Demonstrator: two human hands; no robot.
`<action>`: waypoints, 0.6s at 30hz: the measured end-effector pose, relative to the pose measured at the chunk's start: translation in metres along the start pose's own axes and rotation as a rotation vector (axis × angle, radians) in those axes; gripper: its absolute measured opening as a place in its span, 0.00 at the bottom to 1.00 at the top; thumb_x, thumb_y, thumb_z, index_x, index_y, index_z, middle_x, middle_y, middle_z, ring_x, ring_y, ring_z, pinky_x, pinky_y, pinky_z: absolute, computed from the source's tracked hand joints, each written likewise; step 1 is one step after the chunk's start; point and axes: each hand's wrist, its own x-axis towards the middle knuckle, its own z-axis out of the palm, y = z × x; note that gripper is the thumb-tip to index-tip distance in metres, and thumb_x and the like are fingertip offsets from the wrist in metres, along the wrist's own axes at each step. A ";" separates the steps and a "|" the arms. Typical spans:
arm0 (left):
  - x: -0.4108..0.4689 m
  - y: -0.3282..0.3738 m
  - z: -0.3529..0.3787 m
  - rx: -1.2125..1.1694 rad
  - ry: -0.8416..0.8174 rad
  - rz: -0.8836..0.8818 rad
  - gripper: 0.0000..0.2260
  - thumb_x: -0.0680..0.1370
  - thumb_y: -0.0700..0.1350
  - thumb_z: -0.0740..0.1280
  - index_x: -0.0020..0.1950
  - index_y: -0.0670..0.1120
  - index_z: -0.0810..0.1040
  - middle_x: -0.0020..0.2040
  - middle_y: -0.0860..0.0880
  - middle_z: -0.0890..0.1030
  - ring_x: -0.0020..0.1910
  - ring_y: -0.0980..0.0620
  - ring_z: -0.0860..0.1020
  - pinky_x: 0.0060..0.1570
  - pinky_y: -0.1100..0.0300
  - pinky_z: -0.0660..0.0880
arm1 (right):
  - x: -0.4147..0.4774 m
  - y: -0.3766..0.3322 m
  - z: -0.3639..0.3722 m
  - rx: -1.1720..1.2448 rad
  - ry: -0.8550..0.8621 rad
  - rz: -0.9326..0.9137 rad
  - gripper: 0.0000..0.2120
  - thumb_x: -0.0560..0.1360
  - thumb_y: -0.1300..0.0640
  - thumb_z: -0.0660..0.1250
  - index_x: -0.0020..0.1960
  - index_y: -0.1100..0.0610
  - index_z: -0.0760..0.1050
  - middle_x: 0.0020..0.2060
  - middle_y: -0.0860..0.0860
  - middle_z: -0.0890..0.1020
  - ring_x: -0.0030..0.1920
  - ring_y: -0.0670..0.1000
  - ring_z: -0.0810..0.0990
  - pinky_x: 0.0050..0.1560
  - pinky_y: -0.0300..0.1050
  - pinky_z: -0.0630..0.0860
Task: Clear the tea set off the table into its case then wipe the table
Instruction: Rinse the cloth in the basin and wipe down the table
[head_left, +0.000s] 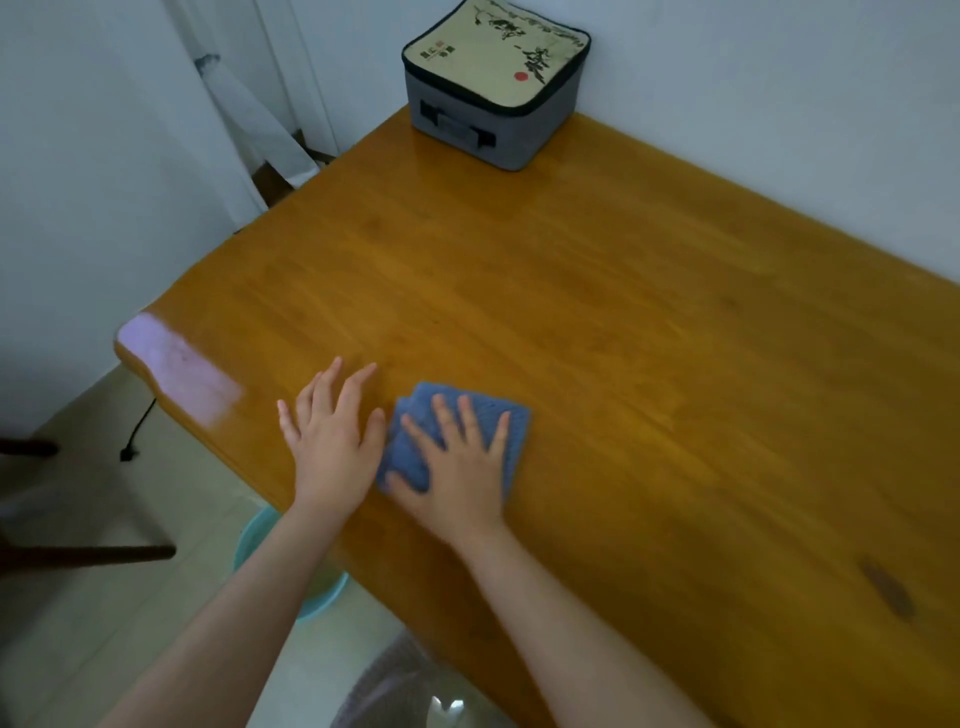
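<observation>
A folded blue textured cloth (400, 454) lies flat on the glossy orange-brown wooden worktop (623, 338), near the front edge towards its left end. It is folded into a near-square pad with no clear long axis. It sits slightly skewed to the worktop's edge, one corner pointing away to the far left. The right hand (460, 478) presses on the cloth, palm down, fingers straight, spread and pointing away from the person. The left hand (332, 447) rests just beside the cloth, released and flat on the bare wood, fingers splayed and aimed the same way. Well apart, at the far corner against the white wall, stands the grey fabric case with a beige ink-painted lid (496, 88). The lid is down, and the side with the handle faces the near left. A pale teal plastic basin (254, 540) sits on the floor below the worktop's front edge.
</observation>
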 end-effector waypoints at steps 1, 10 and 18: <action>-0.013 0.005 0.001 -0.015 0.021 -0.018 0.20 0.80 0.47 0.62 0.73 0.55 0.67 0.77 0.48 0.61 0.76 0.44 0.55 0.74 0.39 0.41 | -0.019 -0.010 0.005 0.005 -0.013 -0.052 0.34 0.71 0.29 0.53 0.74 0.40 0.61 0.77 0.50 0.57 0.78 0.57 0.49 0.70 0.71 0.38; -0.138 0.038 0.004 -0.047 0.038 -0.043 0.22 0.79 0.43 0.64 0.73 0.52 0.66 0.76 0.46 0.61 0.75 0.42 0.56 0.73 0.38 0.48 | -0.096 0.094 -0.019 0.334 -0.059 -0.174 0.21 0.80 0.51 0.57 0.73 0.50 0.68 0.75 0.47 0.63 0.77 0.48 0.54 0.76 0.53 0.39; -0.191 0.079 0.018 -0.089 -0.040 -0.028 0.24 0.79 0.44 0.62 0.74 0.53 0.62 0.77 0.47 0.58 0.76 0.44 0.53 0.74 0.38 0.49 | -0.213 0.251 -0.061 0.645 0.057 0.324 0.21 0.82 0.52 0.59 0.75 0.50 0.64 0.75 0.45 0.61 0.78 0.50 0.49 0.76 0.52 0.45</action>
